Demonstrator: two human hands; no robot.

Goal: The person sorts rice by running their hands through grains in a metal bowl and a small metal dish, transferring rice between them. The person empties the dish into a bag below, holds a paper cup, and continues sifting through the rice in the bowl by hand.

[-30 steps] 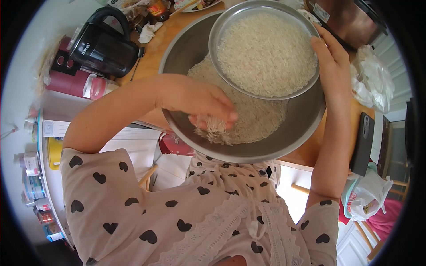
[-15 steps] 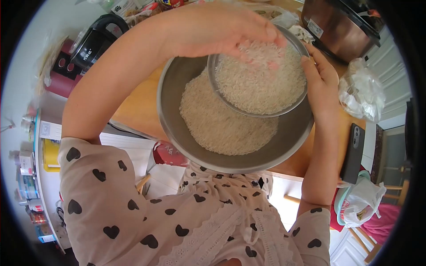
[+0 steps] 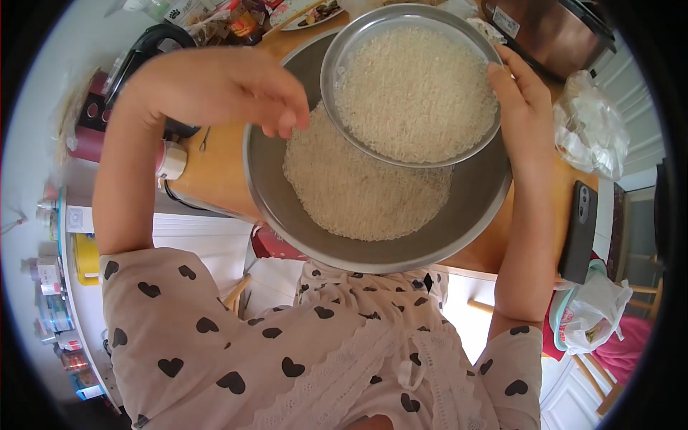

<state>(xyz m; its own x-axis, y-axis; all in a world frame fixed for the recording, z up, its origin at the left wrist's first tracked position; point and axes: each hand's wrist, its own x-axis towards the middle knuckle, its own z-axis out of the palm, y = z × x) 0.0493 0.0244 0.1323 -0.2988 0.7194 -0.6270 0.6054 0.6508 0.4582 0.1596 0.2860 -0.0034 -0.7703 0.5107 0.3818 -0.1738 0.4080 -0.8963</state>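
My right hand (image 3: 527, 107) grips the right rim of a round metal plate (image 3: 333, 107), thumb on top and fingers at the far edge. A layer of white rice (image 3: 419, 93) covers the plate, which is held over a large steel bowl (image 3: 269, 190). More rice (image 3: 365, 190) lies in the bowl's bottom, partly hidden by the plate. My left hand (image 3: 222, 89) hovers near the bowl's left rim, apart from the plate. Its fingers are loosely bent and slightly blurred, and I see nothing in them.
A wooden table (image 3: 215, 168) bears the bowl. On the right are a rice cooker (image 3: 545, 32), a plastic bag (image 3: 591, 125) and a phone (image 3: 578, 233). A black kettle (image 3: 154, 43) stands left. Behind the bowl are a plate of food (image 3: 304, 13) and a jar (image 3: 244, 27).
My left hand has lifted off the rice on the plate and moved left to the bowl's rim. The plate has shifted slightly up and left in my right hand, and its rice lies flatter.
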